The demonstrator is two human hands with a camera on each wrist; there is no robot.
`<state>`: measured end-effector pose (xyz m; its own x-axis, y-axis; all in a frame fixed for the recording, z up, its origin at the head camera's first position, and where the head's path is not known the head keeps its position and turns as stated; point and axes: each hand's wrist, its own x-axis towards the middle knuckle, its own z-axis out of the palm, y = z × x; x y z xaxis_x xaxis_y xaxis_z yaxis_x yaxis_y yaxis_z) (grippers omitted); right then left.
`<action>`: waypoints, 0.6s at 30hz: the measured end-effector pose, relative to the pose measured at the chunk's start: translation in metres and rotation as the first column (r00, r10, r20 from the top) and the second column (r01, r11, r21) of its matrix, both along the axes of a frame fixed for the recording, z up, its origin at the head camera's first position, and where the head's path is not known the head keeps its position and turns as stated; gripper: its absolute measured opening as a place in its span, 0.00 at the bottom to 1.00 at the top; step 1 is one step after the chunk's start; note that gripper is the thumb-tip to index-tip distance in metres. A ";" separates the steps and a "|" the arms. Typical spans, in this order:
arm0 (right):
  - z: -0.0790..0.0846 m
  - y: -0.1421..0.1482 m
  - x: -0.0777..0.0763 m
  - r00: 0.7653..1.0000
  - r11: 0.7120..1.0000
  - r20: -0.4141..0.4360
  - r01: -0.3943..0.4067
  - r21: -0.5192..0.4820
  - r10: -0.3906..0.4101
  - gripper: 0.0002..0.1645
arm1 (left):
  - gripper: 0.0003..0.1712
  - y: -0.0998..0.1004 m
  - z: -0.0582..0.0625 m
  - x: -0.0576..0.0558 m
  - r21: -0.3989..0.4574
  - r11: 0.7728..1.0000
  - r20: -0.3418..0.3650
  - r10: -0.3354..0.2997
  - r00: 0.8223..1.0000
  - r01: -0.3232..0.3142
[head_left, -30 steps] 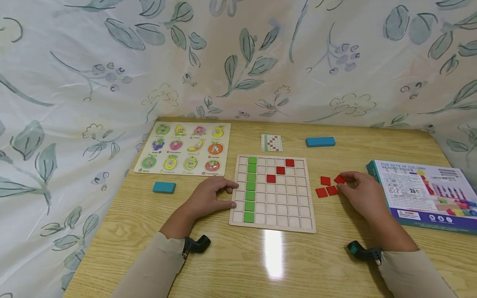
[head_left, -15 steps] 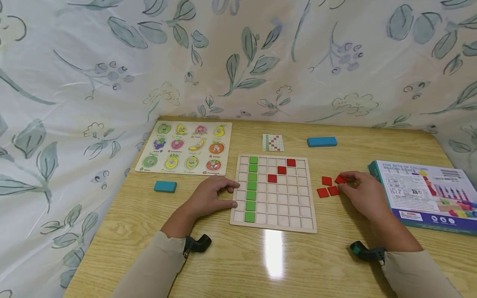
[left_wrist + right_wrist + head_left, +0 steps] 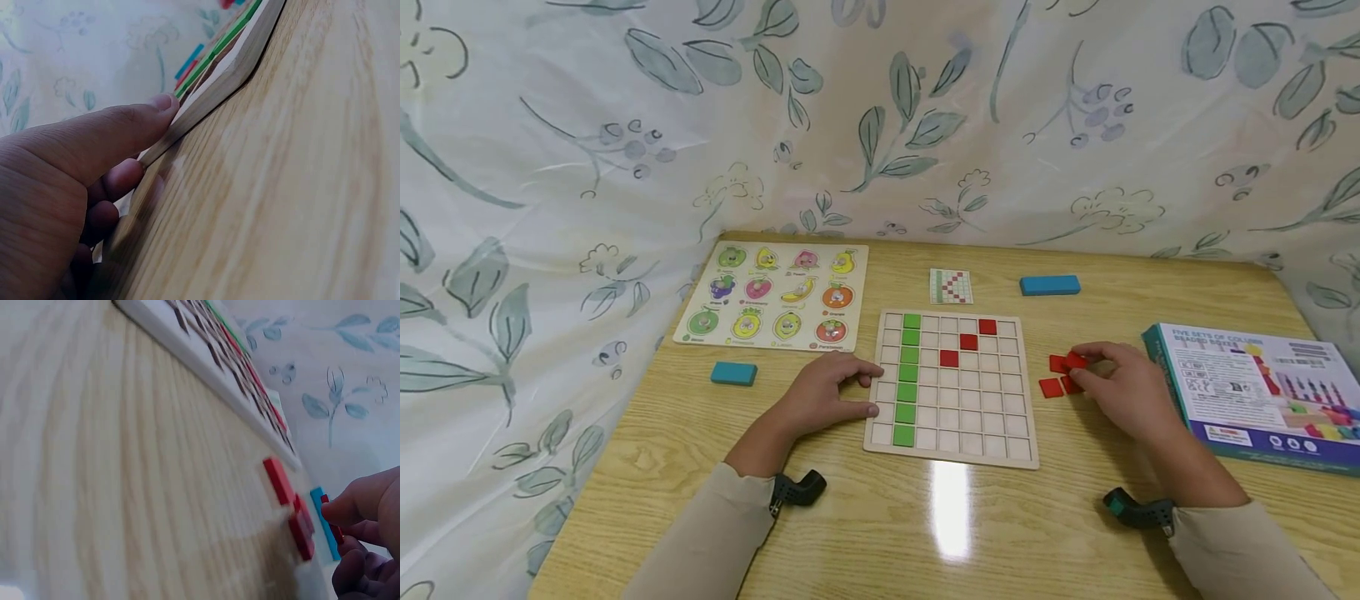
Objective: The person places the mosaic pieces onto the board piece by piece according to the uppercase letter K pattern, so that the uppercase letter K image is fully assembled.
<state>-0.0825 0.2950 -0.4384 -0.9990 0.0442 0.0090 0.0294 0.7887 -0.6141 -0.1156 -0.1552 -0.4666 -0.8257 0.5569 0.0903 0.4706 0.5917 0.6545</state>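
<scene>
A square wooden grid board [image 3: 972, 398] lies mid-table. Green tiles [image 3: 907, 372] line its second column, and red tiles [image 3: 968, 342] form a short diagonal at the upper right. My left hand [image 3: 824, 397] touches the board's left edge with thumb and index finger; in the left wrist view the thumb [image 3: 140, 122] lies along the rim, the other fingers bent below. Right of the board, my right hand [image 3: 1126, 390] pinches a red square tile [image 3: 333, 520] between thumb and fingers, raised just above several loose red tiles [image 3: 1051, 388] on the table.
A small pattern card [image 3: 951, 287] lies behind the board, a blue block [image 3: 1049, 286] to its right. At left are a fruit picture board [image 3: 772, 295] and a teal block [image 3: 733, 373]. A boxed toy set [image 3: 1255, 396] lies right of my right hand.
My right hand has lifted the pinched red tile and shifted it slightly left, over the loose tiles. The left hand stays at the board's edge; the view has drifted slightly.
</scene>
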 end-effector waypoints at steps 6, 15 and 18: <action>0.009 -0.015 0.002 0.999 0.999 0.001 -0.042 -0.030 0.042 0.24 | 0.28 0.001 0.002 0.000 -0.001 1.000 0.005 0.000 1.000 0.000; 0.019 -0.039 0.003 0.995 0.993 0.035 -0.094 -0.068 0.096 0.22 | 0.28 0.001 0.002 0.000 -0.006 1.000 0.010 0.004 1.000 -0.004; 0.019 -0.044 0.003 0.993 0.991 0.034 -0.111 -0.070 0.114 0.21 | 0.28 0.001 0.000 0.000 -0.003 1.000 0.011 0.006 1.000 -0.006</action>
